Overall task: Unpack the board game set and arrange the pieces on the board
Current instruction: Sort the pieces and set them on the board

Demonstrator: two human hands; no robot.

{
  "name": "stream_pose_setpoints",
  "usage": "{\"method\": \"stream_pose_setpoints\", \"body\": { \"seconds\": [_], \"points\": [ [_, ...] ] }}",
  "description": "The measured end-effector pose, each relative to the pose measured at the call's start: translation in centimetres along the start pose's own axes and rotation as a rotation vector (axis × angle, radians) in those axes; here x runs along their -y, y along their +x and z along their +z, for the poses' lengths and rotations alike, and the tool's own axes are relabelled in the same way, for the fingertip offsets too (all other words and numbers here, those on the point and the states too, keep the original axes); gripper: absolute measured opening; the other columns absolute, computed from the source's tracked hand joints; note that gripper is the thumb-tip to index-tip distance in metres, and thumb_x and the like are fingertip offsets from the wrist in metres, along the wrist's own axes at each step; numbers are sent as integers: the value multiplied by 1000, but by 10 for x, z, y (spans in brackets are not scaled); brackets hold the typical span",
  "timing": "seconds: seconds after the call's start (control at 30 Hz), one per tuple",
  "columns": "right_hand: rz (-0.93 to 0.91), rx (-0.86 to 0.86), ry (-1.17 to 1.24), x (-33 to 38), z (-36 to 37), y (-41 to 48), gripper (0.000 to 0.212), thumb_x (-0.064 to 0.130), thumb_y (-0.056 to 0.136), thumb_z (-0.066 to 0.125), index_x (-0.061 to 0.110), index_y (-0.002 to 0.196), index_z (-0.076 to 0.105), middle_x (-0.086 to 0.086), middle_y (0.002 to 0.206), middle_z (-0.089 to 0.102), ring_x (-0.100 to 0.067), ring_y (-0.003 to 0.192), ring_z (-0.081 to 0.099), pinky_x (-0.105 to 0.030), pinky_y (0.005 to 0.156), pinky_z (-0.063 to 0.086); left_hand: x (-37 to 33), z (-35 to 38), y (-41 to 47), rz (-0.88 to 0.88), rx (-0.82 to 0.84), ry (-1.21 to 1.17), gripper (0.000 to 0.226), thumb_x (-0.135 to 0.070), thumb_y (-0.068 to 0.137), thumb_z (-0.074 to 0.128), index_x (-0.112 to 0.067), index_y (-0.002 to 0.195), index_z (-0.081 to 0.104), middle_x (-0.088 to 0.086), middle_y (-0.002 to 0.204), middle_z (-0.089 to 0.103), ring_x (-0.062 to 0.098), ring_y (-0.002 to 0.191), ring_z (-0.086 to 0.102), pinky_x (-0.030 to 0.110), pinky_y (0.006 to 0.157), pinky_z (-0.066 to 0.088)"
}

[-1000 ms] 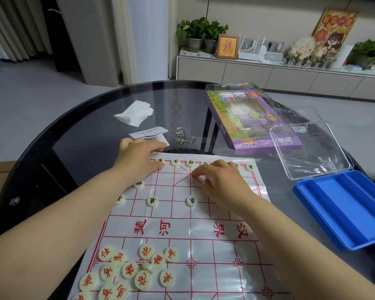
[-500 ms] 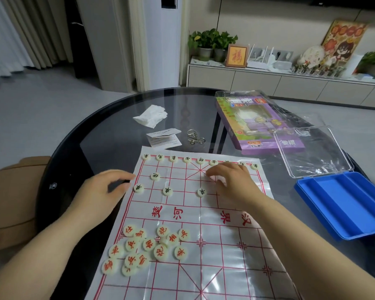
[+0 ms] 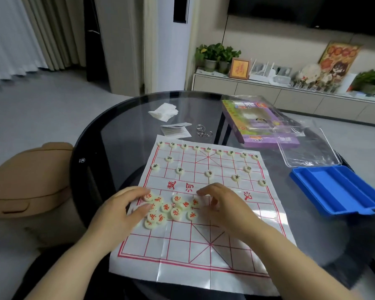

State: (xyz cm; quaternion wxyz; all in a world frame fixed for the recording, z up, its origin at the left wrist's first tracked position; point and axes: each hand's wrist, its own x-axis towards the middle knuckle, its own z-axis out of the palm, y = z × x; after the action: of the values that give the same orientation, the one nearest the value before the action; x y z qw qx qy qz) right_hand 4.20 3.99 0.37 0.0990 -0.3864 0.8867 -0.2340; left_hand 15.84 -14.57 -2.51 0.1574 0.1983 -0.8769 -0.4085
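**A:** Where are the hands?

**B:** Both are low over the near half of the board [image 3: 204, 252]. The left hand [image 3: 119, 211] has its fingers loosely spread and nearly straight. Their tips rest on the left edge of the heap of red-lettered pieces [image 3: 171, 207], and it grips nothing I can see.

**A:** And the other?

**B:** The right hand [image 3: 223, 204] sits at the heap's right side with its fingers curled downward. The forefinger reaches toward the piece at the upper right. I cannot tell whether it pinches a piece, because the fingers hide that.

**A:** So the heap lies between them?

**B:** Yes, between the two hands, just this side of the strip of red characters and left of the board's middle. The pieces touch, and some overlap.

**A:** And the rest of the set?

**B:** The dark-lettered pieces [image 3: 208, 149] stand on the far half. Nine run along the far edge, two sit a little nearer, and five line up before the strip.

**A:** And around the board?

**B:** The board is a creased sheet on a round glass table [image 3: 117, 131]. To its right lies a blue tray [image 3: 333, 189], with a clear lid [image 3: 307, 148] at its far edge. A purple box [image 3: 258, 126] sits beyond that. Past the board's far left corner are a paper slip [image 3: 175, 129], a metal wire puzzle [image 3: 202, 131] and a crumpled tissue [image 3: 164, 111]. A tan seat [image 3: 30, 180] stands left of the table.
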Motion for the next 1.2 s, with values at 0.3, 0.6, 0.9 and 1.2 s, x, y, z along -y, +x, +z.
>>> {"method": "stream_pose_setpoints", "body": {
  "seconds": [0.3,0.6,0.9,1.2],
  "points": [
    [32,6,96,-1,13,8,38,16,90,51,20,128,49,2,129,44,-12,118,42,-17,97,33,4,1,2,-2,1,86,36,-27,92,46,-24,128,49,-11,130,48,4,116,42,21,95,34],
    [-37,-75,91,-8,21,11,25,23,87,57,19,112,61,14,103,40,0,91,39,-5,77,34,-4,0,14,-77,17,142,39,-24,88,54,-27,126,50,-6,121,50,12,112,48,25,88,43],
    [20,-137,261,-15,19,10,18,19,87,57,20,105,62,26,83,46,3,74,46,-1,68,38,-6,8,22,-93,-33,48,35,-13,81,63,-22,114,60,-25,86,44,5,90,47,22,82,39],
    [65,-153,260,-18,1,1,22,17,87,58,16,107,63,22,80,48,1,67,46,-2,61,39,-4,8,20,-61,-37,64,31,-14,85,59,-21,115,60,-21,88,46,5,93,45,21,82,37]
  ]
}}
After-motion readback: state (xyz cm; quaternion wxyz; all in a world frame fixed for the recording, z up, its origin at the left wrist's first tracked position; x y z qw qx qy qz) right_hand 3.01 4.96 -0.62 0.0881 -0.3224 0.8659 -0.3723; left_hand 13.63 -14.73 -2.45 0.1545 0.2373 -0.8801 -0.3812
